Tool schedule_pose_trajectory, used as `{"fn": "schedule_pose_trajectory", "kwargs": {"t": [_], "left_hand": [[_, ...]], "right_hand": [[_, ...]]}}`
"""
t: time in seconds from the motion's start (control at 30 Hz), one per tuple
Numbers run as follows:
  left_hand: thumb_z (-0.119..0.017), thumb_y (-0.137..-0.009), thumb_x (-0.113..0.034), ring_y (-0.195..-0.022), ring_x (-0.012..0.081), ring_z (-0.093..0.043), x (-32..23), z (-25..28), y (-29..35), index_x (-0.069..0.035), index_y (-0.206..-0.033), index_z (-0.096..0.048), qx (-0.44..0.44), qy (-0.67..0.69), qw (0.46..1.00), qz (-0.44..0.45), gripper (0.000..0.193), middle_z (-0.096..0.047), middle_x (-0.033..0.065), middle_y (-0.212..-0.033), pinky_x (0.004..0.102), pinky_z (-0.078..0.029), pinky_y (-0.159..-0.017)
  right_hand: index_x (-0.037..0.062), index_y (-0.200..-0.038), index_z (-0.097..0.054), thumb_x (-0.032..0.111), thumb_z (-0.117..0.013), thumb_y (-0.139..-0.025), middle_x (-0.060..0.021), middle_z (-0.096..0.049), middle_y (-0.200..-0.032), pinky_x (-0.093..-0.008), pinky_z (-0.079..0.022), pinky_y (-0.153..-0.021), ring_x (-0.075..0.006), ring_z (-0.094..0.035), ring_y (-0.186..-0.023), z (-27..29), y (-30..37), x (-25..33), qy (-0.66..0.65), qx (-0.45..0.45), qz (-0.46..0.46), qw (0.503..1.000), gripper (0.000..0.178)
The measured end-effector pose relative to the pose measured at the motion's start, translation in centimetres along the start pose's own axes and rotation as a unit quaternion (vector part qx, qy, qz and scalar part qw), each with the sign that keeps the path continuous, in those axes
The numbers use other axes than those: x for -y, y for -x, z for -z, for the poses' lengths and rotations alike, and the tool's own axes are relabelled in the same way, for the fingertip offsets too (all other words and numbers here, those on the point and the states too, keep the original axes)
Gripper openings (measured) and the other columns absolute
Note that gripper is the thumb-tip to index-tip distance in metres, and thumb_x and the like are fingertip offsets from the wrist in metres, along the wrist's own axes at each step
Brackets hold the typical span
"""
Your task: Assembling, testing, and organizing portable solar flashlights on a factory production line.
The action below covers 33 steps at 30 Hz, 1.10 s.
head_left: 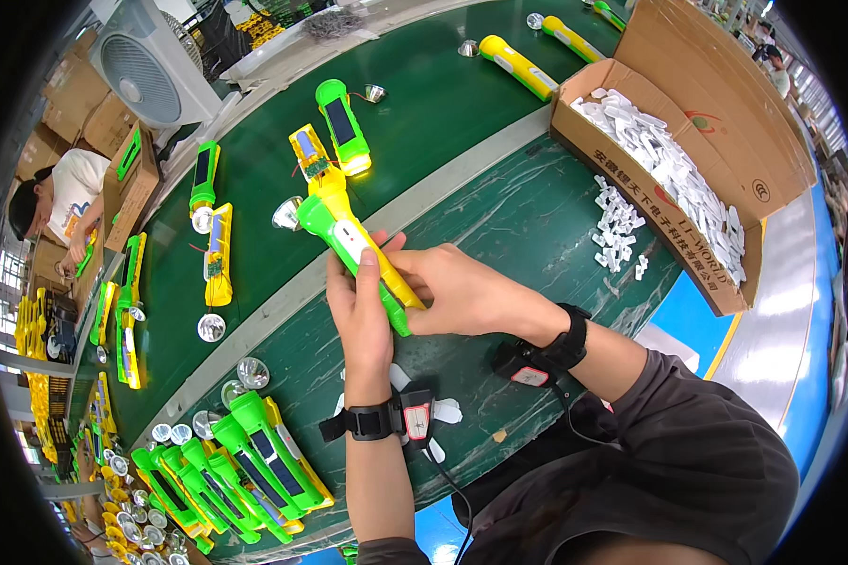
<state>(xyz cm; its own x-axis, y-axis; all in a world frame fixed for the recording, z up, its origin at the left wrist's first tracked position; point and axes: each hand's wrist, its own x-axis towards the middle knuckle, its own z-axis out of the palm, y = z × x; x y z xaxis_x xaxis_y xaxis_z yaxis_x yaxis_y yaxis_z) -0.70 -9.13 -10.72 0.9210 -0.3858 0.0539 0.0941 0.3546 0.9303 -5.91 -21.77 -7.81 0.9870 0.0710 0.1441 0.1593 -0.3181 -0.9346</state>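
Held up over the near edge of the conveyor is a green-and-yellow flashlight, its white switch strip facing up. My left hand wraps the green side, thumb pressed just below the strip. On the yellow side, my right hand grips the lower end of the body; its fingertips are partly hidden behind the flashlight. A silver reflector cup sits beside the flashlight's head. Just beyond lies an opened yellow shell with a circuit board and wires. Small white plastic parts lie under my left wrist.
A cardboard box of white plastic pieces stands at right, with a loose white pile beside it. Several green-and-yellow flashlights are lined up at lower left. More lie along the green conveyor. A co-worker sits at far left.
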Motion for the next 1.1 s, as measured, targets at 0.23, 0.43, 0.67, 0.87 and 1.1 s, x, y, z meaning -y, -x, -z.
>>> {"fn": "schedule_pose_trajectory", "kwargs": {"t": [0.23,0.43,0.67,0.87,1.1], "left_hand": [[-0.047,-0.098,-0.021,-0.111,0.0290,-0.057,-0.2,-0.1,0.0,0.002,-0.130,-0.037,-0.028,0.064,0.997,0.029,0.040,-0.054,0.0162,-0.118,0.0382,-0.048,-0.091],[-0.047,-0.098,-0.021,-0.112,0.0294,-0.056,-0.5,-0.4,0.0,0.001,-0.131,-0.036,-0.027,0.059,0.997,0.035,0.041,-0.052,0.0165,-0.120,0.0387,-0.048,-0.091],[-0.046,-0.098,-0.021,-0.113,0.0302,-0.055,-0.4,-0.3,0.1,0.001,-0.131,-0.036,-0.023,0.060,0.997,0.036,0.041,-0.052,0.0166,-0.121,0.0391,-0.048,-0.092],[-0.047,-0.098,-0.021,-0.113,0.0299,-0.055,-0.5,-0.5,0.1,0.001,-0.131,-0.036,-0.026,0.059,0.997,0.040,0.041,-0.052,0.0165,-0.120,0.0388,-0.048,-0.092],[-0.047,-0.098,-0.020,-0.112,0.0293,-0.056,-0.3,-0.3,0.1,0.001,-0.130,-0.036,-0.030,0.055,0.997,0.041,0.040,-0.053,0.0162,-0.120,0.0384,-0.048,-0.092]], "right_hand": [[-0.0073,-0.120,-0.051,0.003,-0.053,-0.089,-0.0090,-0.065,-0.094,-0.0274,-0.049,-0.078,-0.0090,-0.058,-0.090,1.0,-0.5,-0.4,-0.133,0.123,-0.091,0.979,0.033],[-0.0079,-0.110,-0.059,0.007,-0.054,-0.091,-0.0098,-0.066,-0.095,-0.0273,-0.049,-0.075,-0.0089,-0.059,-0.086,0.2,-0.5,-0.2,-0.093,0.027,-0.091,0.991,0.025],[-0.0112,-0.112,-0.057,0.006,-0.057,-0.089,-0.0131,-0.066,-0.098,-0.0283,-0.050,-0.082,-0.0122,-0.061,-0.092,0.2,-0.5,0.1,-0.150,0.016,-0.107,0.983,0.029],[-0.0106,-0.093,-0.061,0.007,-0.057,-0.082,-0.0157,-0.068,-0.080,-0.0313,-0.050,-0.064,-0.0142,-0.063,-0.071,-0.4,-0.4,-0.8,-0.160,-0.043,-0.050,0.985,0.021],[-0.0093,-0.083,-0.058,0.006,-0.058,-0.076,-0.0169,-0.065,-0.074,-0.0355,-0.049,-0.060,-0.0253,-0.064,-0.065,-0.1,-0.5,-0.4,-0.082,-0.025,-0.051,0.995,0.017]]}}
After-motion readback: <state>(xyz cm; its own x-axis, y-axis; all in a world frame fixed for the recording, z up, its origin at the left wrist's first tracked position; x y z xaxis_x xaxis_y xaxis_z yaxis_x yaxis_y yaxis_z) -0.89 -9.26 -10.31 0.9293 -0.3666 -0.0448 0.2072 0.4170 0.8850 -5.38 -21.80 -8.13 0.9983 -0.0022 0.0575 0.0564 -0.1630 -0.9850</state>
